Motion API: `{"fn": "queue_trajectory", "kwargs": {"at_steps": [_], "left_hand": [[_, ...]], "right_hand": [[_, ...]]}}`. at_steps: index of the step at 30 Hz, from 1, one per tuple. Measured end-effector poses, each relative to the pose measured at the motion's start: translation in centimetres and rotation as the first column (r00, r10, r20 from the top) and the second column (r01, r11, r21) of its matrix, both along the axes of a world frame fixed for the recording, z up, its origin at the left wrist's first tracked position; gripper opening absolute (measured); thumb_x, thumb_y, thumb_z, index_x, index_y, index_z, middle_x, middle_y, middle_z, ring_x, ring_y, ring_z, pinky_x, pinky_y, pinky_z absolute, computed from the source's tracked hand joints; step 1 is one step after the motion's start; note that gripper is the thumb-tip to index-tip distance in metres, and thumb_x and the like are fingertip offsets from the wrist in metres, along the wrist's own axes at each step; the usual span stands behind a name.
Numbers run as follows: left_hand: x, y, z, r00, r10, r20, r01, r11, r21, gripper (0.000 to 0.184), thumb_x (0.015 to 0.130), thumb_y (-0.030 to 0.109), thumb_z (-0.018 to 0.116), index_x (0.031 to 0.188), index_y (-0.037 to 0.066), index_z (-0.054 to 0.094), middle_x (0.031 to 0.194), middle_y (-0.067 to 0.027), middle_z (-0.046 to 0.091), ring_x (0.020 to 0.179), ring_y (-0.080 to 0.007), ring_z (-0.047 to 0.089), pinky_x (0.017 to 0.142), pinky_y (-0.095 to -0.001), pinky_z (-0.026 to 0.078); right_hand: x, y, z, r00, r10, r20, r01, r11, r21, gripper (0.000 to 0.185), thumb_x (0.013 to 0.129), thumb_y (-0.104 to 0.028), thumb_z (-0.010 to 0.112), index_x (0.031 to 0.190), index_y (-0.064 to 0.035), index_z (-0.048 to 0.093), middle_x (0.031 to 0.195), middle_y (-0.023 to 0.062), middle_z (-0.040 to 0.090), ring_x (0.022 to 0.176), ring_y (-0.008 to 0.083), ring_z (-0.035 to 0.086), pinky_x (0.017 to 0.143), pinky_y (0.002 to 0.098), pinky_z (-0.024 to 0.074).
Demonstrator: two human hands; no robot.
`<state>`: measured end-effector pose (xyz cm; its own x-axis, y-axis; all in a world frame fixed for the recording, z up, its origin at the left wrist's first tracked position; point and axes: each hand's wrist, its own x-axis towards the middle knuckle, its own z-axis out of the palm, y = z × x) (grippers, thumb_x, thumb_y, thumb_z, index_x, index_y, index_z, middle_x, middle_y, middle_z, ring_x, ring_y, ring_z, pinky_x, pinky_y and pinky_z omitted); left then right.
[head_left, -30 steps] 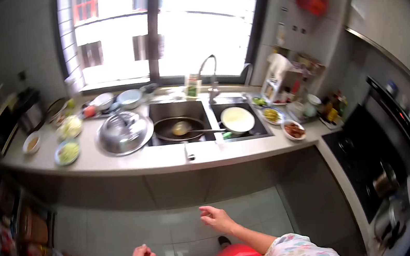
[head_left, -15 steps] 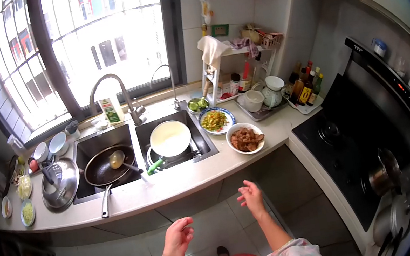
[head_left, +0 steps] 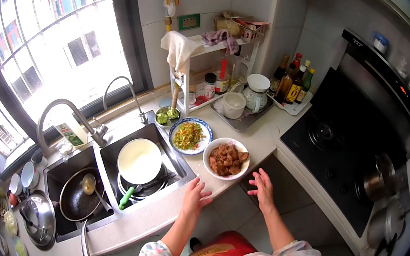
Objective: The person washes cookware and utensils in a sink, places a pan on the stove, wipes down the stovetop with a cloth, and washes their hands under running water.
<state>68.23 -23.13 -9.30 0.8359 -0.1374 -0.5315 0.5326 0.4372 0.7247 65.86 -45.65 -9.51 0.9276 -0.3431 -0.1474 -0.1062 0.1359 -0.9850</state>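
While both my hands were open and empty, the bowl point(head_left: 230, 177) of brown meat chunks sat near the front edge of the table point(head_left: 264, 134). Left hand point(head_left: 193, 195): at the table edge, left of the bowl, fingers spread; table contact could not be determined. Right hand point(head_left: 263, 190): right of the bowl, apart from it, fingers loosely spread. I noted a blue-rimmed plate point(head_left: 207, 127) of chopped food just behind the bowl, toward the left.

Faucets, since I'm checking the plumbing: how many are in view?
2. The thick faucet stands at the back, between the left basin and right basin; the thin faucet stands behind the right basin. Neither is hidden.
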Motion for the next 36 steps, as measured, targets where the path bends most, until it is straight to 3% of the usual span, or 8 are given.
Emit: {"fn": "queue_trajectory", "kwargs": {"at_steps": [5, 9, 10, 13, 20, 25, 27, 36], "left_hand": [[5.6, -2.2, -2.7, 0.999, -0.033, 0.005, 0.033, 0.999, 0.007, 0.056, 0.089, 0.029, 0.044, 0.136, 0.014, 0.018, 0.128, -0.0126, 0.039, 0.084, -0.0239, 0.058, 0.059, -0.0346, 0.053], [7.9, -4.2, -2.8, 0.999, -0.008, 0.054, 0.01, 1.0, -0.028, 0.05, 0.09, 0.039, 0.039, 0.131, 0.012, 0.028, 0.121, -0.0108, 0.046, 0.092, -0.0234, 0.057, 0.065, -0.0366, 0.054], [8.4, -4.5, -3.5, 0.999, -0.009, 0.044, 0.009, 1.0, -0.011, 0.049, 0.09, 0.04, 0.039, 0.129, 0.012, 0.031, 0.119, -0.01, 0.047, 0.093, -0.0225, 0.057, 0.066, -0.037, 0.054], [8.6, -4.8, -4.4, 1.0, 0.003, 0.011, -0.003, 1.0, 0.008, 0.046, 0.09, 0.044, 0.038, 0.123, 0.012, 0.04, 0.115, -0.0073, 0.05, 0.097, -0.0197, 0.055, 0.069, -0.0376, 0.053], [4.5, -2.0, -1.9, 0.983, 0.151, 0.104, -0.127, 0.97, -0.207, 0.051, 0.093, 0.04, 0.028, 0.133, 0.009, 0.021, 0.128, -0.0128, 0.038, 0.111, -0.0268, 0.047, 0.084, -0.042, 0.048], [-1.8, 4.4, -0.1, 0.934, 0.357, -0.005, -0.348, 0.908, -0.232, 0.05, 0.093, 0.04, 0.027, 0.132, 0.007, 0.026, 0.125, -0.0127, 0.043, 0.115, -0.0224, 0.044, 0.096, -0.038, 0.037], [-5.4, 8.0, -0.2, 0.902, 0.423, 0.082, -0.395, 0.888, -0.237, 0.054, 0.091, 0.046, 0.031, 0.133, 0.014, 0.023, 0.122, -0.0064, 0.044, 0.108, -0.0168, 0.048, 0.083, -0.0329, 0.046], [-25.1, 26.2, 10.7, 0.48, 0.857, 0.189, -0.836, 0.512, -0.196, 0.045, 0.091, 0.033, 0.042, 0.127, 0.008, 0.035, 0.118, -0.0089, 0.047, 0.109, -0.0173, 0.045, 0.092, -0.0335, 0.038]], "right_hand": [[6.8, -2.1, -1.8, 0.999, 0.042, -0.01, -0.042, 0.999, -0.019, 0.057, 0.09, -0.037, 0.042, 0.133, -0.0031, 0.026, 0.13, 0.015, 0.039, 0.108, 0.0224, 0.046, 0.077, 0.0368, 0.047], [12.7, -3.1, -4.5, 0.951, 0.285, 0.119, -0.309, 0.874, 0.376, 0.063, 0.092, -0.042, 0.033, 0.133, 0.0031, 0.02, 0.136, 0.015, 0.03, 0.119, 0.0223, 0.037, 0.096, 0.035, 0.0329], [12.8, -2.6, -5.1, 0.98, 0.188, 0.07, -0.201, 0.933, 0.297, 0.067, 0.091, -0.046, 0.03, 0.133, 0.005, 0.019, 0.136, 0.0149, 0.029, 0.123, 0.0224, 0.032, 0.101, 0.0339, 0.0251], [12.9, -2.1, -2.7, 0.962, 0.268, 0.048, -0.259, 0.848, 0.462, 0.069, 0.091, -0.049, 0.029, 0.134, 0.0042, 0.018, 0.137, 0.0155, 0.028, 0.125, 0.0227, 0.028, 0.103, 0.0347, 0.0223], [10.9, 1.8, 1.8, 0.944, 0.321, 0.076, -0.329, 0.9, 0.287, 0.066, 0.091, -0.045, 0.032, 0.133, 0.0046, 0.022, 0.135, 0.0164, 0.03, 0.125, 0.024, 0.029, 0.103, 0.0353, 0.0219], [7.6, 9.4, 4.7, 0.862, 0.475, 0.176, -0.507, 0.806, 0.305, 0.067, 0.09, -0.044, 0.036, 0.134, 0.0036, 0.02, 0.134, 0.0166, 0.033, 0.123, 0.0242, 0.033, 0.102, 0.0371, 0.0248], [5.1, 13.5, 7.2, 0.796, 0.576, 0.183, -0.603, 0.737, 0.305, 0.07, 0.089, -0.048, 0.035, 0.135, 0.0024, 0.018, 0.134, 0.0162, 0.032, 0.121, 0.0253, 0.036, 0.1, 0.0374, 0.0289], [-8.1, 36.2, 12.5, 0.48, 0.853, 0.205, -0.854, 0.401, 0.332, 0.063, 0.09, -0.042, 0.039, 0.135, -0.0027, 0.021, 0.124, 0.0184, 0.044, 0.112, 0.025, 0.047, 0.094, 0.0355, 0.0369]]}}
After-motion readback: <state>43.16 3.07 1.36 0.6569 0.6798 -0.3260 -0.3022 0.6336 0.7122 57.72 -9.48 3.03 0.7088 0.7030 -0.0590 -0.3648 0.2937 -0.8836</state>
